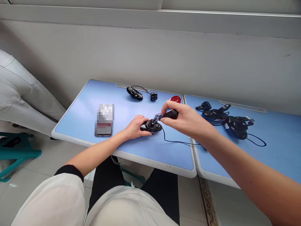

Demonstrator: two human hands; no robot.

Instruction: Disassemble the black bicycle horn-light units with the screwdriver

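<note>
The bare left forearm point(98, 154) extends forward and inward; the left hand point(136, 128) grips, its thumb apart from the fingers. The right forearm point(235, 160) enters from the lower right; the right hand point(182, 118) is closed, index finger bent.

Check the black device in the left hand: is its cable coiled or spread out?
Spread out: the cable leaves the black device and trails rightward onto the right-hand table, without loops.

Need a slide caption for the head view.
Left hand holds a black device on the blue table; right hand holds a tool to it.
</note>
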